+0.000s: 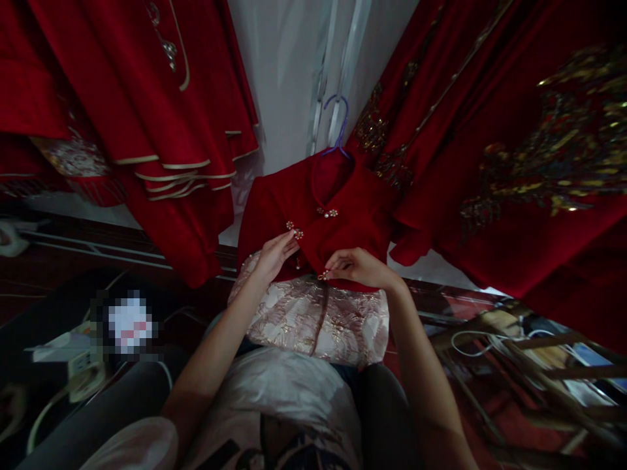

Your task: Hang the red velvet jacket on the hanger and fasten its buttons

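A short red jacket (274, 196) with beaded frog fastenings hangs in front of me on a purple hanger (339, 137). Its lower part is a pale pink and gold brocade (298, 313) that spreads over my lap. My left hand (278, 256) pinches a beaded fastening (298, 233) at the jacket's front with its fingertips. With closed fingers my right hand (361, 267) grips a lower beaded fastening (322, 276) on the front edge. The collar fastening (328, 213) lies above both hands, with its two beaded parts close together.
Red garments with pale piping (181, 150) hang on the left. More red garments with gold sequins (563, 143) hang on the right. A power strip (85, 372) with cables lies at lower left, beside a blurred-out item. A wooden rack (529, 378) with a white cable stands at lower right.
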Demonstrator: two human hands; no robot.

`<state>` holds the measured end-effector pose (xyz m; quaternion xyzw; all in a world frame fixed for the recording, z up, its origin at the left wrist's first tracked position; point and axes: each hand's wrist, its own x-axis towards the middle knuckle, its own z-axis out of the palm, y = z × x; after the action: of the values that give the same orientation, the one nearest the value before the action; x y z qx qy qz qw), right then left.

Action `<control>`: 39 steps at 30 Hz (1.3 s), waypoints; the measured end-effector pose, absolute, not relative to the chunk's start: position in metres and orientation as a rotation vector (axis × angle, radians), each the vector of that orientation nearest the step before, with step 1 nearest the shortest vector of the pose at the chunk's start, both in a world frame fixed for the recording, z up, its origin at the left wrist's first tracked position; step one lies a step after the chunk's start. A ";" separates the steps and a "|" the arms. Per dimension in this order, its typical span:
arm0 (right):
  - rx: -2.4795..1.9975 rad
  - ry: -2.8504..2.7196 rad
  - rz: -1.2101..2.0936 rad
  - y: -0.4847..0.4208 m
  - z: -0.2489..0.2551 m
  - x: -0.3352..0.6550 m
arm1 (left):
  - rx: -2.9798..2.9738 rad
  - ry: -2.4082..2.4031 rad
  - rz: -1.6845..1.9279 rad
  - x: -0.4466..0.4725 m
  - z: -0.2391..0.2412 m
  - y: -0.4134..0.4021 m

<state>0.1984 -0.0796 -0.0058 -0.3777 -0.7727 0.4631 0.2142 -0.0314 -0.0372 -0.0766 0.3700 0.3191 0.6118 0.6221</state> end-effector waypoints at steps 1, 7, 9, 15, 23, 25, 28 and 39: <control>-1.051 -2.146 1.281 -0.079 -0.006 0.198 | 0.847 0.742 1.409 -0.030 -0.075 -0.038; -1.029 -2.168 1.258 -0.078 -0.009 0.194 | 0.850 0.954 1.483 -0.020 -0.066 -0.039; -1.019 -2.183 1.301 -0.080 -0.008 0.197 | 0.971 0.991 1.384 -0.014 -0.058 -0.035; -1.123 -2.297 1.483 -0.091 0.007 0.214 | 1.960 1.087 1.566 -0.002 -0.011 -0.020; -1.176 -2.328 1.467 -0.095 0.019 0.221 | 2.984 1.062 1.068 -0.006 0.031 0.004; -1.170 -2.335 1.455 -0.094 0.018 0.220 | 3.099 0.934 0.973 -0.006 0.035 0.014; -1.160 -2.340 1.452 -0.095 0.016 0.218 | 3.157 0.792 0.866 -0.007 0.042 0.027; -1.031 -1.824 0.451 -0.062 0.051 0.188 | 3.351 0.837 1.064 0.004 0.027 0.026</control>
<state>0.1881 -0.0616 0.0509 -0.4225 -0.7473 0.1845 0.4785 0.0036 0.0263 0.0270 0.9014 0.2250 0.2863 -0.2342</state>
